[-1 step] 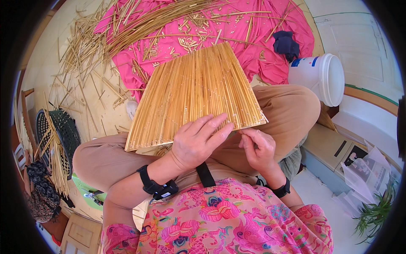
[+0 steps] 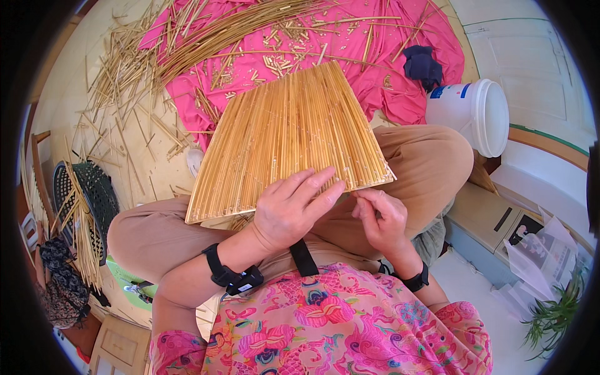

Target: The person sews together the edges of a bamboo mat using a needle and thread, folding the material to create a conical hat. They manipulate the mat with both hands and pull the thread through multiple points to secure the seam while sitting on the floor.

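Observation:
A panel of straw-coloured stalks [image 2: 287,134], laid side by side, slopes across my lap and widens toward me. My left hand [image 2: 290,206] rests on its near edge, fingers stretched out and lying flat over the stalk ends; the thumb is hidden. Close by, under the near right part of that edge, my right hand [image 2: 381,215] is closed with thumb and forefinger pinched together. What the pinch holds, if anything, is too small to make out. Small pale bits show along the near edge of the panel.
Long loose stalks [image 2: 231,34] and short cut pieces cover a pink cloth [image 2: 437,25] ahead. A white bucket [image 2: 490,119] lies on its side at right, a dark cloth [image 2: 422,65] beside it. At left, a dark green basket [image 2: 94,194] holds more stalks.

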The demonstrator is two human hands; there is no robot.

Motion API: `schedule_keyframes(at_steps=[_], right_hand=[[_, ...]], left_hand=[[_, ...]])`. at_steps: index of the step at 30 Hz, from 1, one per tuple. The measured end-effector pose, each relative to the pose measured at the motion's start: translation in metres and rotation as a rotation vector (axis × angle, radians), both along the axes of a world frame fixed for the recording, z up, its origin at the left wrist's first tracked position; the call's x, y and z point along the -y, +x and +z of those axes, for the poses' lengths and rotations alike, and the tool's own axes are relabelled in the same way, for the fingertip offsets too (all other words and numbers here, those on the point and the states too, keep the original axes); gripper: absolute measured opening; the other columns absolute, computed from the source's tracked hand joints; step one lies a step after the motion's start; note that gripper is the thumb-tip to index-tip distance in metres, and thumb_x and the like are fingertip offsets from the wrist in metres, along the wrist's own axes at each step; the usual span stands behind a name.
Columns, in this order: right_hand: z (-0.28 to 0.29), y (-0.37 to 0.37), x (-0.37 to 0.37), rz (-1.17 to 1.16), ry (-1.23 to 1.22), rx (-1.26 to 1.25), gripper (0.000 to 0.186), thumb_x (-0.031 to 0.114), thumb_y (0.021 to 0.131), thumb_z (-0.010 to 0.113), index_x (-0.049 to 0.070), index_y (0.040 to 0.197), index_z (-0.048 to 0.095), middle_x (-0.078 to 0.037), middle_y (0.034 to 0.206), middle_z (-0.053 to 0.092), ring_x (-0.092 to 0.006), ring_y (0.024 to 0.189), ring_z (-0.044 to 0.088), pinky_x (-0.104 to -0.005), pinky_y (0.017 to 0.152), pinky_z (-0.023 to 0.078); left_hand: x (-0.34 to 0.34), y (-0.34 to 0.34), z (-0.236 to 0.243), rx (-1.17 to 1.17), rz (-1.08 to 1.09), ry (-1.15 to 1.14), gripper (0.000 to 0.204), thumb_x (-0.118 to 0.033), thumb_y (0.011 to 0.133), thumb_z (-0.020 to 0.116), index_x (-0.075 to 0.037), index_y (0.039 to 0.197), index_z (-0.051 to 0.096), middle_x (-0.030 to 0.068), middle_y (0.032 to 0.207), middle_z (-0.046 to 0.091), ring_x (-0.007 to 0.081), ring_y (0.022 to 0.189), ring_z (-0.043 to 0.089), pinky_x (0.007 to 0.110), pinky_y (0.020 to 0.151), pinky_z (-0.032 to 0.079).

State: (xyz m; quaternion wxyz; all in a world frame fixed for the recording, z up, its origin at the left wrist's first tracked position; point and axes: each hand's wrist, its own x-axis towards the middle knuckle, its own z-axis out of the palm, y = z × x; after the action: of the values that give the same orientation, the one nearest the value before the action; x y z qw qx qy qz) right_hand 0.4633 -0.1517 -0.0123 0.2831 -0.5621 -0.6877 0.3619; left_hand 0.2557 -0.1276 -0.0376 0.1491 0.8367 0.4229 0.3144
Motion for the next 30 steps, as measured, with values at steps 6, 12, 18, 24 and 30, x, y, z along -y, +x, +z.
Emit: schedule_keyframes(at_steps=[6,12,18,24,30], right_hand=[[-0.009,0.006,-0.003,0.011,-0.036,0.012,0.009,0.000,0.083,0.064,0.001,0.092,0.065,-0.008,0.066,0.064,-0.0194,0.056,0.064,-0.0294,0.053,0.049],[-0.004,0.005,-0.006,0.054,-0.046,-0.011,0.007,0.000,0.083,0.064,0.001,0.090,0.064,-0.007,0.064,0.063,-0.0209,0.056,0.064,-0.0313,0.053,0.049],[-0.003,0.006,-0.006,0.092,-0.005,0.005,0.012,-0.002,0.083,0.063,0.001,0.094,0.063,-0.007,0.065,0.062,-0.0210,0.056,0.063,-0.0314,0.053,0.049],[-0.003,0.005,-0.001,0.036,-0.031,-0.040,0.012,-0.003,0.083,0.062,0.000,0.095,0.063,-0.008,0.068,0.062,-0.0191,0.057,0.064,-0.0300,0.053,0.049],[-0.006,0.003,-0.004,0.040,0.006,-0.030,0.012,-0.004,0.082,0.062,-0.001,0.094,0.064,-0.009,0.069,0.063,-0.0188,0.058,0.064,-0.0293,0.053,0.049]], left_hand=[[0.000,0.000,-0.002,-0.011,-0.044,-0.004,0.038,-0.019,0.076,0.056,-0.016,0.113,0.064,0.0044,0.112,0.064,0.0197,0.089,0.063,0.028,0.065,0.053],[0.001,-0.001,-0.001,-0.016,-0.045,-0.013,0.039,-0.019,0.076,0.056,-0.016,0.114,0.064,0.0051,0.113,0.064,0.0201,0.090,0.064,0.028,0.066,0.053],[0.000,-0.002,0.002,-0.016,-0.028,0.003,0.039,-0.017,0.075,0.058,-0.015,0.112,0.065,0.0052,0.113,0.064,0.0205,0.088,0.064,0.029,0.066,0.053],[-0.008,-0.004,0.009,0.140,0.053,-0.035,0.038,0.000,0.067,0.064,-0.008,0.104,0.068,0.0091,0.107,0.067,0.0260,0.085,0.065,0.034,0.071,0.055],[-0.004,-0.001,0.009,0.138,0.053,-0.059,0.040,-0.002,0.068,0.064,-0.011,0.106,0.068,0.0083,0.106,0.066,0.0251,0.084,0.065,0.033,0.071,0.055]])
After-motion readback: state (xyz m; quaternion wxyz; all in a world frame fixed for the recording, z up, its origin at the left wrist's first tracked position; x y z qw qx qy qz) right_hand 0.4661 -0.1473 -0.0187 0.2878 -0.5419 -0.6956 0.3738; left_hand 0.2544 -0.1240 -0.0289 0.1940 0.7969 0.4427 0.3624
